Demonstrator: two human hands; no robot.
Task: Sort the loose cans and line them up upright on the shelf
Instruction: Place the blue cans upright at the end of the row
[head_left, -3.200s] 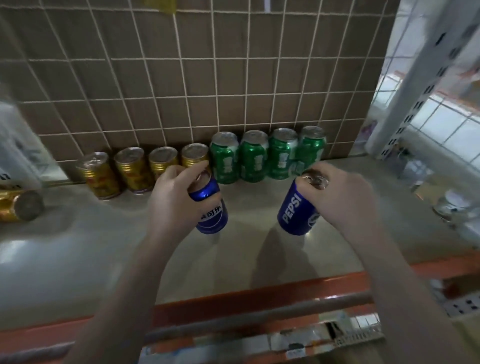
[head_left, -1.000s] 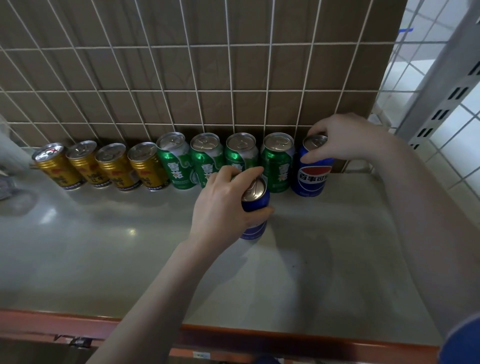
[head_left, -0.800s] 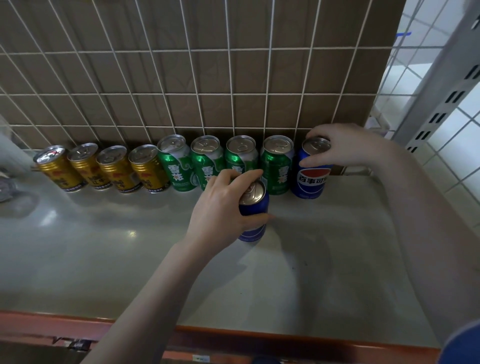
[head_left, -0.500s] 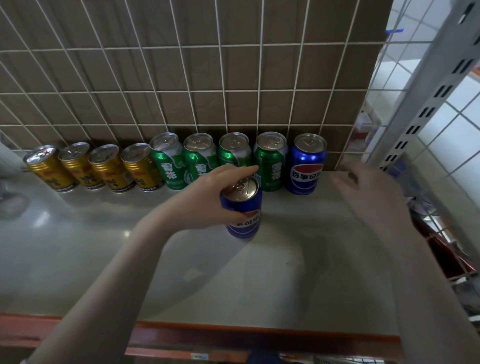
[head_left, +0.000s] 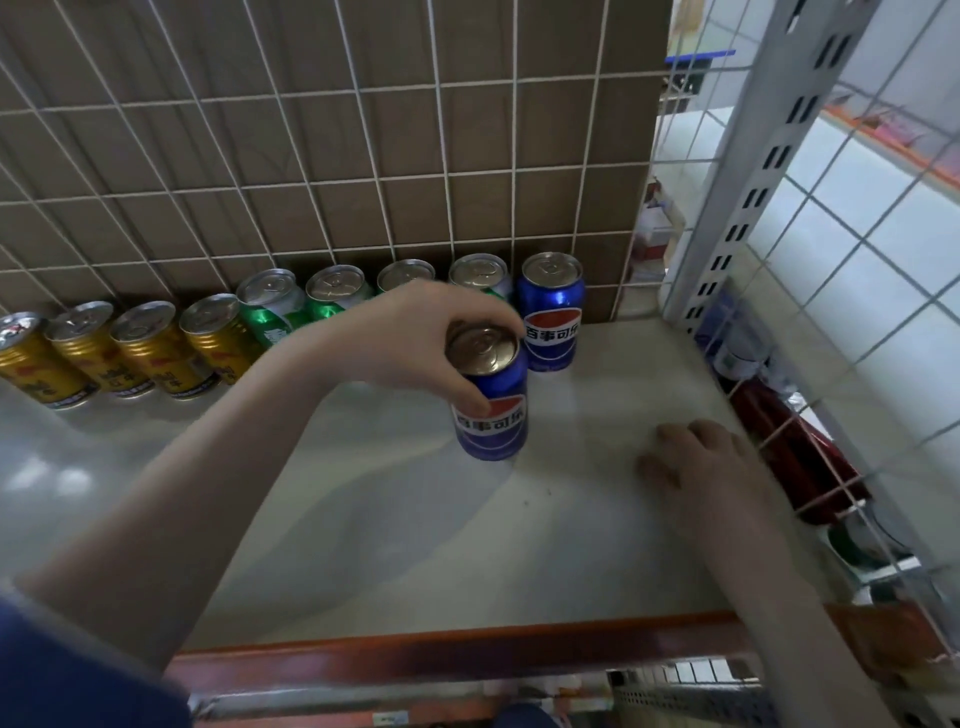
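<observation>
My left hand (head_left: 415, 340) grips a blue Pepsi can (head_left: 491, 400) by its top rim, upright, just above or on the shelf (head_left: 363, 509). Behind it a second blue Pepsi can (head_left: 552, 312) stands upright at the right end of the back row. To its left stand several green cans (head_left: 270, 306), partly hidden by my hand, then several gold cans (head_left: 145, 351). My right hand (head_left: 696, 462) hovers low over the shelf to the right, fingers loosely curled, holding nothing.
A white wire grid (head_left: 363, 156) backs the shelf against brown board. A grey slotted upright (head_left: 748, 156) and wire side panel close off the right. Beyond the mesh lies a red object (head_left: 795, 457). An orange beam (head_left: 467, 649) edges the front.
My right hand let go of the blue can in the back row and drew back to the right. My left hand carried its can rightward, toward the row's end.
</observation>
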